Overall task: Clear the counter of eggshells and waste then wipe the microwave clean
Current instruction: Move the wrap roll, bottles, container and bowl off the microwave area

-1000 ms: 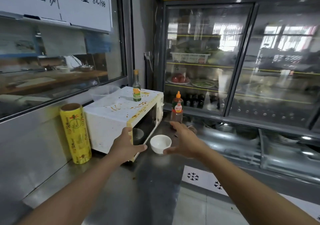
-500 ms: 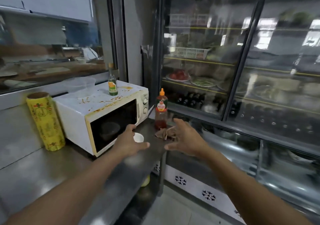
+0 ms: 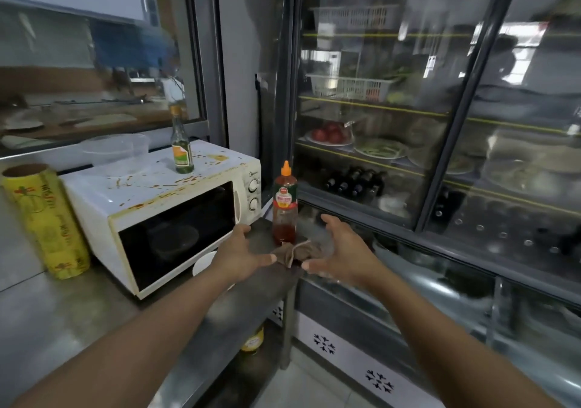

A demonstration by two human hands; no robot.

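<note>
A white microwave [image 3: 151, 206] with orange-brown stains on its top stands on the steel counter [image 3: 78, 313]. A crumpled brown cloth [image 3: 297, 252] lies at the counter's right end, beside a red sauce bottle [image 3: 285, 203]. My left hand [image 3: 240, 252] hovers open in front of the microwave door, partly covering a small white bowl [image 3: 202, 263]. My right hand [image 3: 341, 252] is open just right of the cloth, fingers spread. Neither hand holds anything. No eggshells are visible.
A green glass bottle [image 3: 181, 143] stands on the microwave top, with a clear plastic tub [image 3: 114, 148] behind. A yellow roll of wrap [image 3: 47, 219] stands left of the microwave. A glass-door fridge [image 3: 440, 124] fills the right. A yellow jar [image 3: 253, 341] sits under the counter.
The view has swung left to right along the counter and come closer. Both hands have moved from around the white bowl toward the brown cloth at the counter's end.
</note>
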